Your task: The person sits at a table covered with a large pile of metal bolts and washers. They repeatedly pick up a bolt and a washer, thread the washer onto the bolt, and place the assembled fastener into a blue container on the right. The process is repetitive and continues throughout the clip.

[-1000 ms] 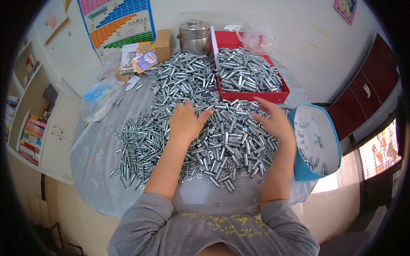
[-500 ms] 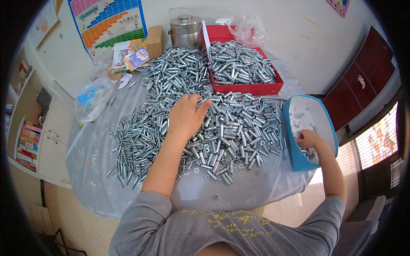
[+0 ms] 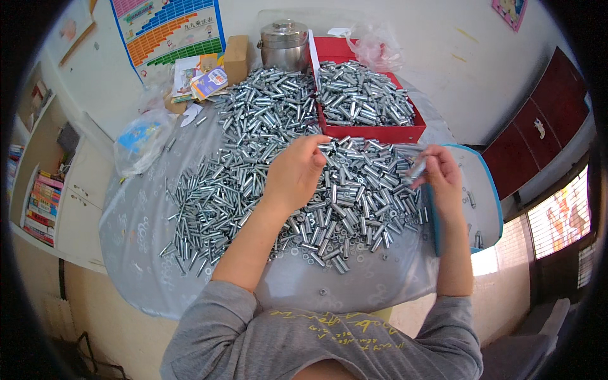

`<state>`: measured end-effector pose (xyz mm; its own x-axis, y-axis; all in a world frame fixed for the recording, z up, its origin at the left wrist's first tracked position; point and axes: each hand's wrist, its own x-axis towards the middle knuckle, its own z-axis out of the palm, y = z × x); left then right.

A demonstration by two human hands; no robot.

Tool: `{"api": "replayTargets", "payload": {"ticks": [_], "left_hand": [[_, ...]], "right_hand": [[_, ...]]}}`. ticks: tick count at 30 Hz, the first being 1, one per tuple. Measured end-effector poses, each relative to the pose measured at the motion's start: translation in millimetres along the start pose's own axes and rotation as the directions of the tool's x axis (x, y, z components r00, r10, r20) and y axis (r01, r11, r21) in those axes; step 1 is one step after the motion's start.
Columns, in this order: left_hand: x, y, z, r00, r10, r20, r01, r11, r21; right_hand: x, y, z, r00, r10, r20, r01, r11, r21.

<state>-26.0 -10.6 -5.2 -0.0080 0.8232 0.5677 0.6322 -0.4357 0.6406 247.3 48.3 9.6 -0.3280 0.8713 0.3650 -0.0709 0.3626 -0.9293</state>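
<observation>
Heaped over the table is a pile of short silvery metal tubes (image 3: 354, 196), with thinner rods at its left side and small washers along the near edge. Above the middle of this pile, my left hand (image 3: 294, 171) points rightward, thumb and forefinger apart; no piece shows between them. My right hand (image 3: 445, 177) is raised by the left rim of a blue fabric bin (image 3: 499, 215), its fingers pinching a silvery metal tube (image 3: 417, 168) blurred by motion. Inside the bin lie a few loose metal parts and washers; my right arm covers part of it.
Behind the pile stands a red box (image 3: 380, 132) filled with more metal tubes. A steel pot (image 3: 282, 47), a cardboard box (image 3: 237, 60), booklets (image 3: 208, 82) and a plastic bag (image 3: 142, 144) line the far left. One nut (image 3: 323, 292) lies near the table's front edge.
My right hand has come up out of the blue bin and moved left toward the pile, a metal tube in its fingers. My left hand has shifted slightly right.
</observation>
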Motion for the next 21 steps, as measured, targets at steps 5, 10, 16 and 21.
{"api": "replayTargets", "payload": {"ticks": [5, 10, 16, 21], "left_hand": [[-1, 3, 8, 0.999, 0.042, -0.028, -0.048, 0.974, -0.221], [2, -18, 21, 0.966, 0.049, -0.254, -0.1, 0.976, -0.195], [5, -26, 21, 0.907, -0.076, -0.414, -0.078, 0.936, -0.344], [2, -26, 21, 0.889, -0.194, -0.415, 0.033, 0.931, -0.364]], "right_hand": [[29, 7, 111, 0.97, -0.046, -0.24, 0.158, 0.869, 0.47], [31, 14, 193, 0.954, 0.096, -0.283, 0.118, 0.749, 0.652], [32, 23, 194, 1.0, 0.026, -0.007, -0.02, 0.897, 0.441], [45, 30, 176, 0.973, 0.05, 0.224, -0.128, 0.927, 0.353]]}}
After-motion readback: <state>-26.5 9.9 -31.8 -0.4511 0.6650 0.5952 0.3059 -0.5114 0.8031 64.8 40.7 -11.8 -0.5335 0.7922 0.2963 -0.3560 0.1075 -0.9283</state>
